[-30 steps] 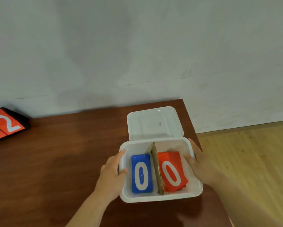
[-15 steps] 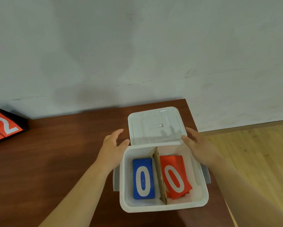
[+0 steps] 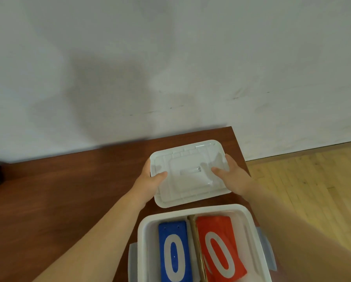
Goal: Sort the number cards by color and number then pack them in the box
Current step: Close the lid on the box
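Head view: at frame centre the left hand [image 3: 149,181] and right hand [image 3: 230,177] grasp the white lid [image 3: 188,171] by its two sides, thumbs on top, above the brown table [image 3: 58,190]. Below it, at the bottom edge, the open white box [image 3: 193,211] holds a blue card [image 3: 173,251] and a red card [image 3: 218,247], each marked 0, split by a cardboard divider [image 3: 196,239].

Wooden table [image 3: 69,200], white box [image 3: 143,241] on it
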`<state>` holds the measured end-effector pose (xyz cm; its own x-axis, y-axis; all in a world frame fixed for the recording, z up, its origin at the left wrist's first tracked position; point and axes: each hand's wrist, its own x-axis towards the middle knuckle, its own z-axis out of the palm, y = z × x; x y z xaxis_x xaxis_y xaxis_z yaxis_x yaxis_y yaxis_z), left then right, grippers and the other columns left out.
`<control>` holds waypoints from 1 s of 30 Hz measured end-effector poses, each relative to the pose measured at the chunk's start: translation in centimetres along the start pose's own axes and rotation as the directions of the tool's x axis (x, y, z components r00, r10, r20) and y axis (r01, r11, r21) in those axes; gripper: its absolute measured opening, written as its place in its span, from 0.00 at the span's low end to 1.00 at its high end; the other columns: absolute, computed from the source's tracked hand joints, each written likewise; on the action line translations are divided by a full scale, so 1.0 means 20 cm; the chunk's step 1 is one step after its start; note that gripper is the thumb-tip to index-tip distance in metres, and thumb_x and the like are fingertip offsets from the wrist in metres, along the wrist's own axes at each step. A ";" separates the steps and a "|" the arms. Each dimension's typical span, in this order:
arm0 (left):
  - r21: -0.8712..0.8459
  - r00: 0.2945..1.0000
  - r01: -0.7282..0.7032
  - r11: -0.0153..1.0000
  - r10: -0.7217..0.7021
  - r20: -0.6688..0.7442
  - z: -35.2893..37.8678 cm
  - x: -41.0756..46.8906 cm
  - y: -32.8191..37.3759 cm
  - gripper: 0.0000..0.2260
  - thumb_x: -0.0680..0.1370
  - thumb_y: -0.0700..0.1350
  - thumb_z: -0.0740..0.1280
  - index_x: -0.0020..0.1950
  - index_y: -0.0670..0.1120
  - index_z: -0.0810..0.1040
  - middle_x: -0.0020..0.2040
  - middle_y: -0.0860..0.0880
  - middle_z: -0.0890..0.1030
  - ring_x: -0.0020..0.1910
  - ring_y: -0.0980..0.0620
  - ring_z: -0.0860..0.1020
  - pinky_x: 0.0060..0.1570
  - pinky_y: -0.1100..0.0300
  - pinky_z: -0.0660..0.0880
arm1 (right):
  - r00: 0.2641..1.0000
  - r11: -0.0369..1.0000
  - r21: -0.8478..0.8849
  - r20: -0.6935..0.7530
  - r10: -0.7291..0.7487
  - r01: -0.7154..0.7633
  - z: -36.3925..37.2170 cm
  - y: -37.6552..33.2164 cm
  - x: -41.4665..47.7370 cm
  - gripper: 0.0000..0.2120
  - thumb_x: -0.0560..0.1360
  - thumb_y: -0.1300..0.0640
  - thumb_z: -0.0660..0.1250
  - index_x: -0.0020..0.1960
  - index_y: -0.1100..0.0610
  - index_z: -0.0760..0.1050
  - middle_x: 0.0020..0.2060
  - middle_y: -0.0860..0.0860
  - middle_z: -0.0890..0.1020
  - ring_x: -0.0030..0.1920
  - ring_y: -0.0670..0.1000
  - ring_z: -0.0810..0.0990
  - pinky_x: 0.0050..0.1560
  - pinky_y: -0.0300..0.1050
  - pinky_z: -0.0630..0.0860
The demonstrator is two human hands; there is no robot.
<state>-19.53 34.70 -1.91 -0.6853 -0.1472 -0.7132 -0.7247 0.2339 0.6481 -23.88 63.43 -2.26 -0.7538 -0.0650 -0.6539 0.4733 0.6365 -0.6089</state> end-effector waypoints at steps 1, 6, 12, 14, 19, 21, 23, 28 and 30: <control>-0.033 1.000 0.001 0.999 -0.001 -0.004 0.01 0.01 0.01 0.37 0.77 0.61 0.69 0.80 0.67 0.52 0.81 0.55 0.61 0.78 0.45 0.63 0.75 0.39 0.63 | 1.000 1.000 0.028 -0.011 0.008 -0.007 0.00 -0.01 0.01 0.43 0.76 0.33 0.64 0.83 0.43 0.46 0.79 0.49 0.64 0.76 0.58 0.67 0.73 0.56 0.65; -0.365 0.983 -0.146 0.919 0.094 -0.156 -0.01 -0.05 0.09 0.43 0.73 0.66 0.69 0.81 0.65 0.47 0.82 0.53 0.60 0.79 0.44 0.62 0.76 0.36 0.59 | 0.989 0.918 0.390 -0.148 -0.011 0.069 -0.06 -0.10 -0.02 0.44 0.71 0.25 0.62 0.81 0.39 0.50 0.79 0.45 0.64 0.77 0.54 0.65 0.77 0.60 0.62; -0.572 0.941 -0.331 0.751 0.215 -0.261 -0.05 -0.38 0.17 0.31 0.72 0.72 0.61 0.69 0.58 0.77 0.62 0.52 0.83 0.64 0.49 0.79 0.69 0.46 0.72 | 0.969 0.721 0.649 -0.184 -0.162 0.244 -0.08 -0.20 -0.26 0.20 0.82 0.34 0.54 0.64 0.41 0.76 0.62 0.47 0.81 0.65 0.49 0.77 0.72 0.53 0.69; -0.587 0.939 -0.338 0.736 0.219 -0.266 -0.07 -0.49 0.16 0.28 0.72 0.70 0.61 0.64 0.56 0.80 0.59 0.50 0.85 0.62 0.48 0.80 0.65 0.48 0.74 | 0.958 0.691 0.666 -0.152 -0.245 0.282 -0.09 -0.18 -0.36 0.21 0.80 0.34 0.58 0.66 0.44 0.77 0.62 0.49 0.82 0.66 0.50 0.78 0.73 0.54 0.69; -0.573 0.934 -0.358 0.737 0.273 -0.232 -0.12 -0.74 0.01 0.22 0.78 0.62 0.63 0.67 0.54 0.81 0.65 0.47 0.82 0.66 0.47 0.78 0.71 0.46 0.71 | 0.907 0.715 0.627 0.029 -0.420 0.311 -0.11 -0.06 -0.62 0.36 0.72 0.29 0.67 0.77 0.35 0.62 0.71 0.43 0.75 0.72 0.48 0.74 0.70 0.53 0.72; -0.546 0.931 -0.365 0.754 0.302 -0.205 -0.11 -0.82 -0.06 0.23 0.76 0.61 0.64 0.67 0.53 0.81 0.66 0.47 0.81 0.67 0.47 0.78 0.70 0.45 0.71 | 0.901 0.724 0.619 0.057 -0.431 0.306 -0.10 -0.01 -0.70 0.38 0.69 0.24 0.66 0.76 0.31 0.61 0.74 0.44 0.73 0.74 0.51 0.71 0.73 0.58 0.69; -0.512 0.925 -0.379 0.771 0.330 -0.188 -0.09 -0.91 -0.11 0.21 0.79 0.58 0.63 0.68 0.53 0.79 0.65 0.47 0.81 0.65 0.47 0.79 0.68 0.47 0.72 | 0.905 0.711 0.644 0.068 -0.420 0.282 -0.08 0.02 -0.78 0.38 0.68 0.23 0.65 0.75 0.30 0.62 0.74 0.44 0.73 0.72 0.52 0.74 0.73 0.59 0.71; -0.317 0.907 -0.421 0.850 0.405 -0.120 -0.07 -1.05 -0.21 0.27 0.74 0.61 0.64 0.74 0.58 0.73 0.68 0.56 0.77 0.68 0.58 0.75 0.69 0.53 0.69 | 0.917 0.761 0.572 0.039 -0.397 0.305 -0.03 0.11 -0.93 0.33 0.69 0.24 0.64 0.73 0.27 0.64 0.74 0.42 0.71 0.71 0.47 0.73 0.65 0.49 0.75; -0.256 0.930 -0.367 0.894 0.361 -0.071 -0.07 -1.05 -0.22 0.32 0.73 0.62 0.68 0.76 0.58 0.69 0.72 0.59 0.74 0.71 0.59 0.71 0.71 0.53 0.67 | 0.921 0.785 0.535 0.033 -0.388 0.312 -0.02 0.15 -0.99 0.31 0.69 0.26 0.66 0.71 0.26 0.65 0.73 0.40 0.71 0.70 0.48 0.74 0.63 0.49 0.77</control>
<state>-2.01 35.38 10.55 -0.9040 -0.1202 -0.4103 -0.4151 0.0168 0.9096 -7.70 66.93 8.91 -0.8631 -0.3322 -0.3805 0.3803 0.0682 -0.9223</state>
